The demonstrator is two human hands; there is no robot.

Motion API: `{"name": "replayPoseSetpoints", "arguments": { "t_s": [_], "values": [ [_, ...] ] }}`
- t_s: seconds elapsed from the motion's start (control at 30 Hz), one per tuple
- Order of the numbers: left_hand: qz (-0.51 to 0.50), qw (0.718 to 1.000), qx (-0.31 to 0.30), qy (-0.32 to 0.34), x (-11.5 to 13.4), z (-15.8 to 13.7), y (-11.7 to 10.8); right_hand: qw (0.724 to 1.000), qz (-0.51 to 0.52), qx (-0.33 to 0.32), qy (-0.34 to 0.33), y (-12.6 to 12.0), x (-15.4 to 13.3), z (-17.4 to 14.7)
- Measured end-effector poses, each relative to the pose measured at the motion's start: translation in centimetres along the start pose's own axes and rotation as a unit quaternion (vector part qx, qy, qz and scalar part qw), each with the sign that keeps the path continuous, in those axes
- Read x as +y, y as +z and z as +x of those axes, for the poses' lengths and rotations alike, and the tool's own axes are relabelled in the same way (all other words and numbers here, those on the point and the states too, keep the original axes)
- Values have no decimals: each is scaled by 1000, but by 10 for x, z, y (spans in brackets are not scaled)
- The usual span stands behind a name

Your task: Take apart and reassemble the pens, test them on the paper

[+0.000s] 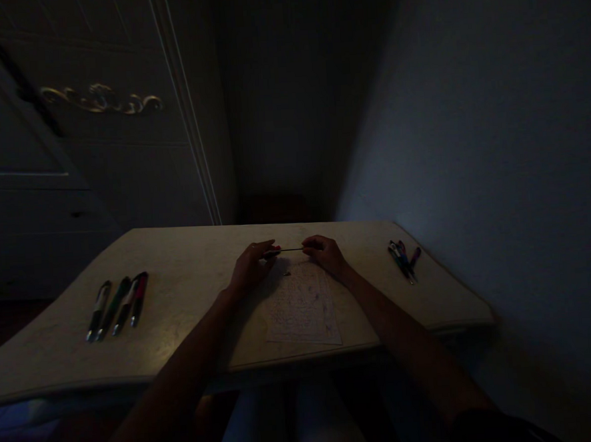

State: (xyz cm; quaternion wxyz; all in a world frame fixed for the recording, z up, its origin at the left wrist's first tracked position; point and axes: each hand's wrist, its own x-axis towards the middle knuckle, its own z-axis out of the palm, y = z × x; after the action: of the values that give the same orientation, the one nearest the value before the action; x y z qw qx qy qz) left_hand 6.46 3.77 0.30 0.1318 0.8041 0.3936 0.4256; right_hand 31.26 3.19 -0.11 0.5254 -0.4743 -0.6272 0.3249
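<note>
Above the far end of a handwritten sheet of paper [301,307], my two hands face each other. A thin dark pen refill [292,250] spans the gap between them. My left hand [251,267] is closed on a dark pen barrel [272,254] with a reddish spot near it, at the refill's left end. With thumb and fingers pinched, my right hand [329,253] grips the refill's right end. A small shiny pen part [287,273] lies near the top of the paper; its exact kind is too dim to tell.
Several pens [115,309] lie side by side on the left of the pale table [187,254]. A smaller bunch of pens [403,261] is on the right. Beyond the table's left side stands a cabinet [137,170]; a wall [495,135] borders the right. The room is dark.
</note>
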Motion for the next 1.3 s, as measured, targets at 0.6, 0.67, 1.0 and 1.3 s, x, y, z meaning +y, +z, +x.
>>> {"name": "replayPoseSetpoints", "arguments": {
  "t_s": [0.6,0.67,1.0,1.3],
  "values": [
    [216,970,-95,-60,10,3,-10,999,21,47,13,-6,-4,1],
    [217,969,-97,-70,11,4,-11,998,25,48,14,-6,-3,1],
    [209,968,-110,-88,16,6,-13,999,14,52,10,-6,-1,3],
    [63,995,-61,-46,3,2,-5,998,10,58,12,-7,-7,2]
  ]
}}
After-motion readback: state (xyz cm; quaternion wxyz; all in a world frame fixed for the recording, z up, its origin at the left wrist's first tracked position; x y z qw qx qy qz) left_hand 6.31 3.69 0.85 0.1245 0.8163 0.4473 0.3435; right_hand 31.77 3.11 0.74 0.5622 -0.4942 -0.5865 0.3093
